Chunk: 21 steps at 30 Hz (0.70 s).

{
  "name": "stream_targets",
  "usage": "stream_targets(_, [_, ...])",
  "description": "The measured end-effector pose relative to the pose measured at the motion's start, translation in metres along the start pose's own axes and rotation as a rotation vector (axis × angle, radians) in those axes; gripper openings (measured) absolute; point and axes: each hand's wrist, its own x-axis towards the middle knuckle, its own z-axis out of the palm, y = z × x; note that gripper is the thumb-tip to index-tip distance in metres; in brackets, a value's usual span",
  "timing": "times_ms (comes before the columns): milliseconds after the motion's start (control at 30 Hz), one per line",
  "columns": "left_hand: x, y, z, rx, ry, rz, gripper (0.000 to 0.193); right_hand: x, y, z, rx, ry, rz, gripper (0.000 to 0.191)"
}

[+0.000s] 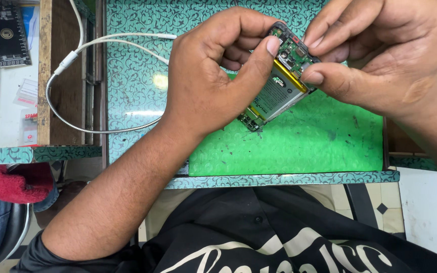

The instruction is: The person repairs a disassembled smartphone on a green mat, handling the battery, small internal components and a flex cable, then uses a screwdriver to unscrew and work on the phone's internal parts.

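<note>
The left hand [213, 71] is curled nearly closed around the upper left edge of an opened phone [279, 76], thumb pressed to its circuit board, while the right hand [380, 55] pinches the phone's top right corner between thumb and forefinger; its wrist runs out of frame. The phone is held tilted above a green work mat [304, 146] on a patterned teal bench [132, 76], its battery facing up, with its upper left side hidden behind the left fingers. A white cable [77, 50] loops at left, its far end cut off by the top edge.
</note>
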Motion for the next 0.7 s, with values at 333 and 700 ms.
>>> stream_targets(333, [0.001, -0.017, 0.0, -0.095, -0.111, -0.142, 0.017, 0.012, -0.008, 0.001, -0.264, 0.078, 0.176, 0.016])
stream_targets(700, [-0.002, -0.021, -0.001, -0.001, -0.219, -0.068, 0.042, 0.024, -0.001, 0.001, -0.475, 0.003, 0.18, 0.02])
